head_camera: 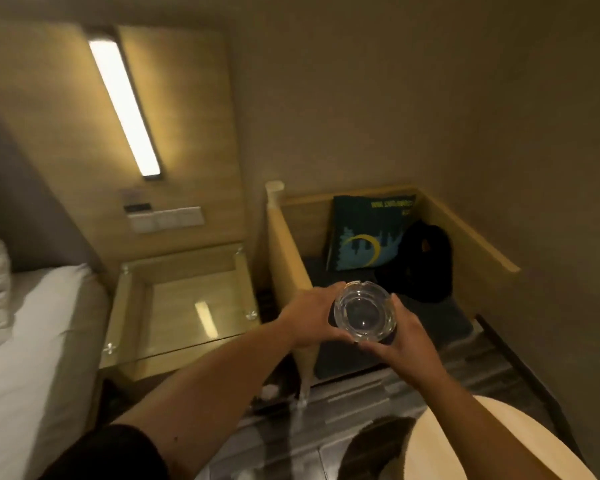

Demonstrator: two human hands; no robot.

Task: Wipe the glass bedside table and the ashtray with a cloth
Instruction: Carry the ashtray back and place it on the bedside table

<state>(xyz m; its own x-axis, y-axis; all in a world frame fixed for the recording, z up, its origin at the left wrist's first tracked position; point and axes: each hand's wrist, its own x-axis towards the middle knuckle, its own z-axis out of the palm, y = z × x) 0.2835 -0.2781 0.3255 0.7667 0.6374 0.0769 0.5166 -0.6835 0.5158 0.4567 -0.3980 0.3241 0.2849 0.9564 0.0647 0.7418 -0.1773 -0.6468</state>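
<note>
Both hands hold the clear glass ashtray (365, 310) in the air, over the near edge of a wooden-sided seat (465, 237) and to the right of the glass-topped bedside bench (184, 306). The left hand (309, 315) has its grip curled round the ashtray's left rim; the right hand (400, 339) grasps the near right side, thumb up along the rim.

The main risk, as I judge it, is a slip: the ashtray is smooth, heavy-looking glass, held only by its edges above hard floor (343, 427) and the seat's wooden rail. A loosened finger could send it down to chip or break. Setting it back on the glass bench top carelessly could also knock glass against glass.

No cloth is plainly in view; a dark patch shows under the ashtray, between the hands, but I cannot tell whether that is cloth or the dark cushion behind. The ashtray's underside is hidden. Motion blur softens the wall switches (167, 218), and the dark bag (420, 261) beside the printed pillow (364, 233) is hard to make out.
</note>
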